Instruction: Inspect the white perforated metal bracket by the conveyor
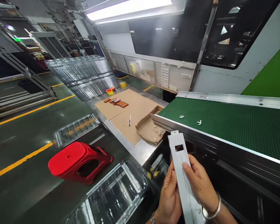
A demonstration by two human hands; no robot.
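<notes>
I see my right-hand fingers (pixel 188 166) pressed together on the face of a long grey plastic strip (pixel 180 161), thumb flat across it just below its square cut-out. The right hand (pixel 202 185) wears a metal bangle (pixel 212 211) at the wrist. My left hand (pixel 169 196) cups the strip from the other edge, fingers closed round its back, so the piece is pinched between both hands and tilted up towards the camera, apparently so that its face and window can be looked over. It sits low in the middle of the view, in the air, touching nothing else.

Just beyond the strip's notched tip lies an open cardboard tray (pixel 149 127) with small white parts in it, placed at the end of the green conveyor belt (pixel 228 124), probably to catch what rolls off; two white bits rest on the belt. The tray stands on a steel counter (pixel 140 149) covered with cardboard sheets (pixel 128 109), which carry a pen and some brown pieces. On the floor to the left, a red stool (pixel 78 161) lies tipped on its side among clear plastic trays (pixel 114 196).
</notes>
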